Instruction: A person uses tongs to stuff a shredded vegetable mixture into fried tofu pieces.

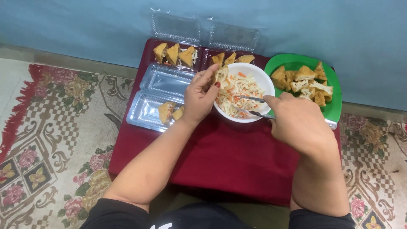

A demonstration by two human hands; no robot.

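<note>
My left hand (200,95) holds a split piece of fried tofu (220,74) over the rim of a white bowl (263,82) filled with shredded cabbage and carrot (237,91). My right hand (299,121) grips metal tongs (254,106) whose tips rest in the shredded vegetables. A green plate (337,104) to the right of the bowl carries several plain fried tofu pieces (305,80).
A dark red cloth (229,157) covers a low table. Clear plastic boxes sit at the left: one (146,112) holds two filled tofu pieces (170,112), two at the back (176,55) hold more, lids open against the blue wall. A patterned carpet (55,140) surrounds the table.
</note>
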